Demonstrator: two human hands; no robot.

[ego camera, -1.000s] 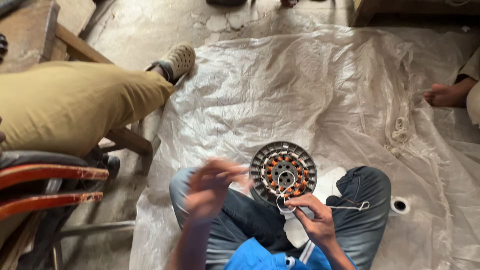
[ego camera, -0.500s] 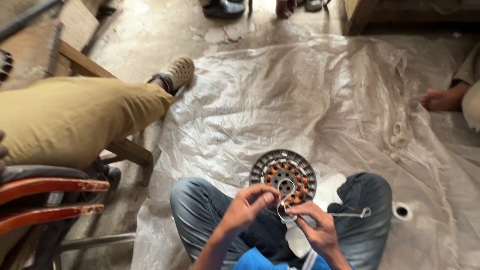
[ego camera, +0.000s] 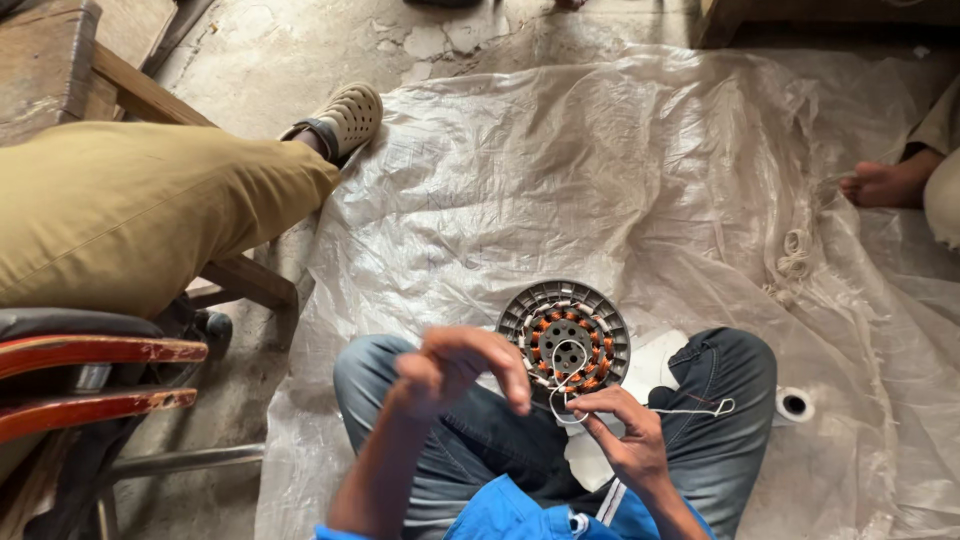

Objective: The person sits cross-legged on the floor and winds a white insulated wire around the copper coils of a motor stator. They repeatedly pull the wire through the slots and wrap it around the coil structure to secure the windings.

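A round grey motor stator (ego camera: pixel 565 335) with copper-coloured windings rests on my crossed legs in blue jeans. My right hand (ego camera: pixel 625 435) sits just below it, fingers pinched on a white thread (ego camera: pixel 568 385) that loops up over the stator's centre and trails right across my knee. My left hand (ego camera: pixel 455 365) hovers to the left of the stator, fingers curled, fingertips close to its rim; whether it grips the thread I cannot tell.
I sit on a pale plastic sheet (ego camera: pixel 620 160) spread over a concrete floor. A seated person's leg in tan trousers (ego camera: pixel 140 210) and a sandal (ego camera: pixel 345 120) lie to the left. A red chair (ego camera: pixel 80 385), a small tape roll (ego camera: pixel 795 404) and another person's bare foot (ego camera: pixel 885 185) are nearby.
My left hand came down from a raised blur to the stator, then drew back a little to its left. My right hand stayed pinched on the thread.
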